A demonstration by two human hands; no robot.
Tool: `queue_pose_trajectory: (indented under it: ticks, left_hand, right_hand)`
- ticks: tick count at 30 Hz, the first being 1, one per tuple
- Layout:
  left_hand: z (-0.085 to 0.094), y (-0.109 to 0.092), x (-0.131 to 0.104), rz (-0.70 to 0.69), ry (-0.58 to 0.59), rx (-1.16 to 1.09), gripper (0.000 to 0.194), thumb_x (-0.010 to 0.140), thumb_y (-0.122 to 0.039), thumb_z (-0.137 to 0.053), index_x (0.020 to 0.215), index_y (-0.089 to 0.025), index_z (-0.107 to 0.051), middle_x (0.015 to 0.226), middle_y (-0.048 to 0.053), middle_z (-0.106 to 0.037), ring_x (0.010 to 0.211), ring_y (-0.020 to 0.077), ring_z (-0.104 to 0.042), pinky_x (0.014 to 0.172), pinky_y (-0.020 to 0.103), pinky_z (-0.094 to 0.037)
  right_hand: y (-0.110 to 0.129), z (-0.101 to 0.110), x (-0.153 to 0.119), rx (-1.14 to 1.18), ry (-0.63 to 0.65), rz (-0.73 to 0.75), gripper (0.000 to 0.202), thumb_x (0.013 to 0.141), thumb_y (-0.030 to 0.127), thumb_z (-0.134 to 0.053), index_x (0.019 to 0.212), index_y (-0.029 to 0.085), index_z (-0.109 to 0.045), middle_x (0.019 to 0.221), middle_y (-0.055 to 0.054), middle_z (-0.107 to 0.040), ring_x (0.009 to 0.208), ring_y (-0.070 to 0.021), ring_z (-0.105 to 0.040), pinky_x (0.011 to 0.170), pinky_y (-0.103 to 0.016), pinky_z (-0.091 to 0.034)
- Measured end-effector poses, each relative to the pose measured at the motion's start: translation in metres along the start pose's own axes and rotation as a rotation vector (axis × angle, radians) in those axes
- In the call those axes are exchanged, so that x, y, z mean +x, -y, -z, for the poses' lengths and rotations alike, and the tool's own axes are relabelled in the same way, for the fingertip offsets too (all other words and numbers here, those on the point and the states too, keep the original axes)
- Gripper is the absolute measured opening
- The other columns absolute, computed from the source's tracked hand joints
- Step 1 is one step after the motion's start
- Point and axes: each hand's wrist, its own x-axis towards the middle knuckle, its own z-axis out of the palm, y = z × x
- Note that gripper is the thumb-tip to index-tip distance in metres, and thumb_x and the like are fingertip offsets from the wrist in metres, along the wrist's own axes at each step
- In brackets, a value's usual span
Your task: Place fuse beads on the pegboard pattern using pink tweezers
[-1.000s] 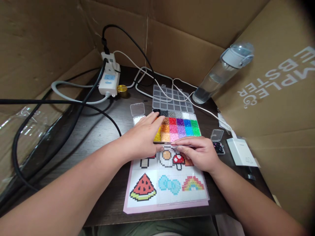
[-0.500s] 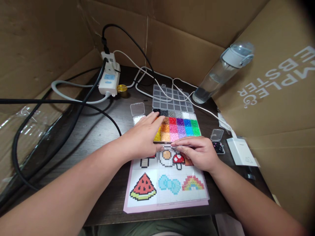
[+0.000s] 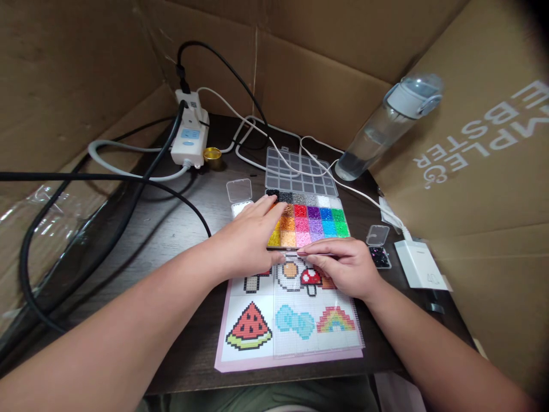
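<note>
My left hand [image 3: 253,234] lies with spread fingers over the left side of a compartment box [image 3: 285,248] of coloured beads, thumb near its front edge. In my right hand [image 3: 351,266], thumb and fingers pinch slim tweezers [image 3: 321,255], which point left at the top of a clear pegboard [image 3: 315,344]. The board lies on a pattern sheet [image 3: 238,309] showing a watermelon slice. Through or on the board appear an egg shape, a red mushroom [image 3: 311,278], a blue bow [image 3: 295,321] and a rainbow [image 3: 335,320]. The tweezer tips are too small to make out.
Behind the box its lid [image 3: 300,171] lies open, crossed by a white cable. A power strip [image 3: 189,140], a gold cup [image 3: 212,158], a water bottle [image 3: 377,137], a white charger [image 3: 418,264] and a small bead case [image 3: 379,257] stand around. Cardboard walls enclose the table.
</note>
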Motion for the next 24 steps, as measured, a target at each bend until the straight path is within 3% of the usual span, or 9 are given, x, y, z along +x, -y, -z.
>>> queue_pose_trajectory:
  ticks: [14,19,24]
  left_hand:
    - [0.0003,-0.0018,0.0008,0.013,0.014,0.011,0.098,0.077,-0.042,-0.075,0.157,-0.011,-0.025,0.166,0.021,-0.016,0.154,0.0351,-0.016,0.122,0.047,-0.024]
    - [0.0005,-0.0015,0.001,0.018,0.02,0.012,0.099,0.077,-0.042,-0.075,0.157,-0.012,-0.025,0.167,0.021,-0.016,0.154,0.0348,-0.016,0.122,0.047,-0.024]
    - [-0.0003,-0.0001,-0.0002,0.013,0.009,0.006,0.098,0.077,-0.042,-0.075,0.156,-0.013,-0.026,0.167,0.019,-0.016,0.154,0.0339,-0.016,0.122,0.046,-0.024]
  right_hand:
    - [-0.0006,-0.0004,-0.0003,-0.016,-0.008,0.002,0.014,0.083,0.02,-0.073,0.091,0.025,-0.083,0.089,-0.005,-0.081,0.077,-0.0188,-0.077,0.069,-0.029,-0.063]
    - [-0.0023,0.0002,-0.002,0.019,-0.018,-0.038,0.013,0.083,0.023,-0.073,0.092,0.024,-0.083,0.086,-0.004,-0.081,0.06,-0.0143,-0.071,0.052,-0.025,-0.058]
    - [-0.0033,-0.0001,-0.0017,0.027,-0.104,-0.004,0.012,0.081,0.019,-0.074,0.087,0.025,-0.083,0.085,-0.003,-0.081,0.075,-0.0177,-0.075,0.061,-0.026,-0.06]
